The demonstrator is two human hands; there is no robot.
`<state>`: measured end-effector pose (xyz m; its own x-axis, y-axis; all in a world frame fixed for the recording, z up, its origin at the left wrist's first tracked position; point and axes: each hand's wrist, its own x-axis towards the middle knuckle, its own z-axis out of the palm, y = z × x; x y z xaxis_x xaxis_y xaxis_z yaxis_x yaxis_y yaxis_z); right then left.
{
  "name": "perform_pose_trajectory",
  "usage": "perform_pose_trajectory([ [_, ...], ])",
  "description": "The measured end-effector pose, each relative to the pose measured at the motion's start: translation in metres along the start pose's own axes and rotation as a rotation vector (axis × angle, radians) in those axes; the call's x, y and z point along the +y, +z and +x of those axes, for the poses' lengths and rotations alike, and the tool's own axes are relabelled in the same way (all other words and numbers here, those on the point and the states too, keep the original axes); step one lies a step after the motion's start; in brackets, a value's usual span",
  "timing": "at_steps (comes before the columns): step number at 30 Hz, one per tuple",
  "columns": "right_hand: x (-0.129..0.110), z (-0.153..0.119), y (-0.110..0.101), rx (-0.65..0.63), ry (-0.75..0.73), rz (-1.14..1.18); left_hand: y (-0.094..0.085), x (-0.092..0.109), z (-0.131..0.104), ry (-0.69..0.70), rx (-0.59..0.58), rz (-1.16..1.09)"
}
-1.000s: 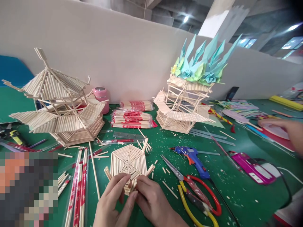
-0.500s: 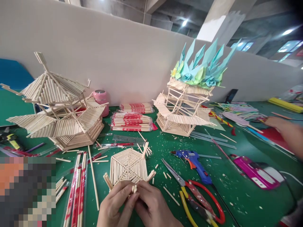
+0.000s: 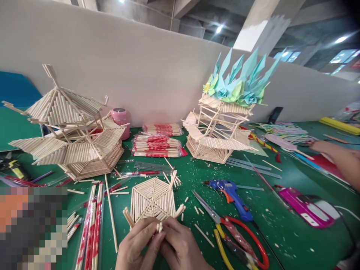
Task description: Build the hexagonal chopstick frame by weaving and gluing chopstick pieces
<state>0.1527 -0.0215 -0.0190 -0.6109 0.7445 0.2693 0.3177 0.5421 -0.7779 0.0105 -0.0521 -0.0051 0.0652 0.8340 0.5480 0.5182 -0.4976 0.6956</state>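
At the bottom middle, my left hand (image 3: pixel 140 242) and my right hand (image 3: pixel 178 243) meet, both closed around a small bundle of wooden sticks (image 3: pixel 159 227) whose cut ends point up at the camera. Just beyond my fingers lies a hexagonal panel of wooden sticks (image 3: pixel 152 198), its near edge hidden by the hands. Short stick posts stand out at its corners. To the right are a blue glue gun (image 3: pixel 232 195) and red-handled scissors (image 3: pixel 216 219). Packaged chopsticks (image 3: pixel 91 225) lie to the left.
A stick pavilion (image 3: pixel 70 138) stands at the left, and another (image 3: pixel 219 131), topped with folded blue paper, at the right. Between them are stacked chopstick packs (image 3: pixel 156 144). Pliers with yellow handles (image 3: pixel 222 247) sit under the scissors. Another person's hand (image 3: pixel 326 148) reaches in at far right.
The view has shifted very slightly. My hands keep hold of the stick bundle in nearly the same pose. The other person's hand at the right has moved slightly left.
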Motion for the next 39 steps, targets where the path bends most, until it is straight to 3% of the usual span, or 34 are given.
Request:
perform_pose_trajectory([
  [25,0.0043,-0.0028,0.0016,0.008,-0.022,-0.001,0.0040,0.0016,0.0027,0.023,0.053,-0.007],
  [39,0.0054,-0.0037,0.0021,-0.001,-0.043,-0.036,0.0026,-0.0012,-0.0022,-0.001,-0.001,-0.011],
])
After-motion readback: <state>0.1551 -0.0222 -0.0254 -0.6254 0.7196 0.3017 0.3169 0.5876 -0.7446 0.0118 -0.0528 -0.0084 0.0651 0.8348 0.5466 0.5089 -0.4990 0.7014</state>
